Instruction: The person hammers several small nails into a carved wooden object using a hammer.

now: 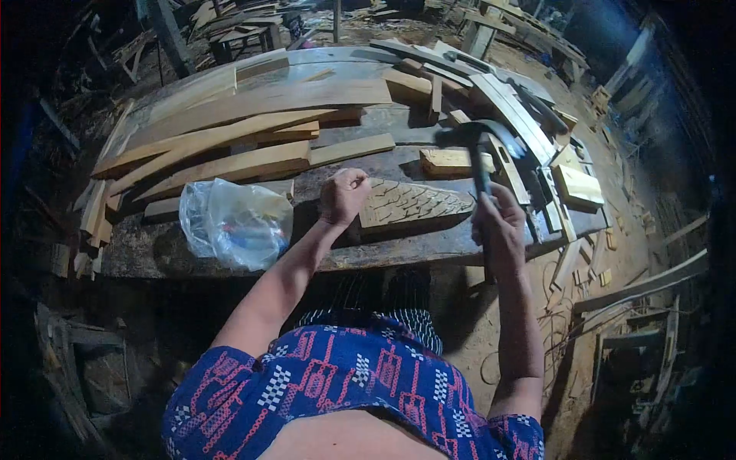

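A claw hammer [481,165] stands raised in my right hand [502,222], its head up and over the right part of the workbench. My fingers are wrapped round its handle. My left hand [343,197] is closed at the left end of a wooden block [414,205]; whatever is between its fingers is too small or hidden to name. Rows of curved, scale-like cuts cover the block's top face. Left of that hand lies a clear plastic bag [234,222] with something blue and red inside.
Long boards [261,100] and planks lie across the back and left of the workbench [345,257]. A short wood piece [456,162] sits behind the block. Another offcut [579,186] rests at the right edge. Wood scraps cover the floor.
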Demonstrator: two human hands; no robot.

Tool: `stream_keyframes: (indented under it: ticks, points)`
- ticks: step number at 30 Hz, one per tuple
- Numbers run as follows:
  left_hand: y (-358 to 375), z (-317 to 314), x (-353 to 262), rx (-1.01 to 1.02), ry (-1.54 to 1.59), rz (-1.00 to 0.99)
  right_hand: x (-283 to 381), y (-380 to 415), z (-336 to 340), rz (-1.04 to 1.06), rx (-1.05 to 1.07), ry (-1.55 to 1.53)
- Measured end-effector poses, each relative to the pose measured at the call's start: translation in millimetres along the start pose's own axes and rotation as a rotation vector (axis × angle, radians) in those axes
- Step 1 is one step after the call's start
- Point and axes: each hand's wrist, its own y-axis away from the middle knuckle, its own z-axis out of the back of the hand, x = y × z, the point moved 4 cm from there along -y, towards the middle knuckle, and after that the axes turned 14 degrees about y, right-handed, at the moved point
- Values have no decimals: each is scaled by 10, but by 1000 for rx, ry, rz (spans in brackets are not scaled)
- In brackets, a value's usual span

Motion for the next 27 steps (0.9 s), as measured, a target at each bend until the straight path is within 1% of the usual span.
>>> stream_keyframes:
  ticks: [2, 3, 4, 6, 7, 8, 10, 11, 12, 14, 15, 17, 18, 20, 21, 23, 24, 26, 27]
  points:
    - [15, 8, -74, -54, -39, -68, -50, -24, -207, -73, 104, 82]
    - [22, 13, -133, -16, -132, -78, -42, -27, -339, -65, 149, 90]
    - [32, 14, -132, -24, -128, -71, -31, -37, -450, -57, 196, 99]
    - [48, 13, -162, -34, 4, -58, -22, -72, -595, -72, 236, 108]
    - [57, 16, -187, -60, -54, -97, -37, -108, -670, -83, 265, 110]
    - [55, 19, -208, -67, -57, -87, -34, -165, -708, -89, 276, 114]
    - [64, 34, -182, -27, 28, 62, -43, -239, -789, -53, 274, 209]
    - [64, 31, -93, -10, 85, 97, -62, -250, -819, -76, 269, 272]
    - [88, 19, -258, -20, 73, 103, 35, -198, -709, -76, 285, 266]
    - [105, 7, -195, 55, 114, 215, -26, -209, -701, -139, 312, 307]
    - [115, -15, -162, 47, 116, 219, -12, -209, -702, -139, 320, 312]
    - [120, -25, -150, -100, -14, -35, -27, -202, -704, -192, 300, 304]
    - [128, -17, -148, -101, -10, -35, -26, -209, -699, -192, 299, 308]
    - [115, 20, -143, -51, -39, -65, -53, -248, -699, -238, 326, 486]
    - [104, 14, -117, -55, -40, -69, -58, -273, -686, -233, 327, 487]
    - [124, -29, -18, 3, 35, 33, -36, -314, -672, -111, 320, 429]
    - [126, -12, -79, -1, 35, 36, 17, -307, -683, -112, 324, 431]
    - [121, 30, -192, -44, 91, 58, 211, -287, -689, -120, 293, 308]
    - [132, 45, -140, -46, 91, 124, 289, -262, -713, -89, 275, 273]
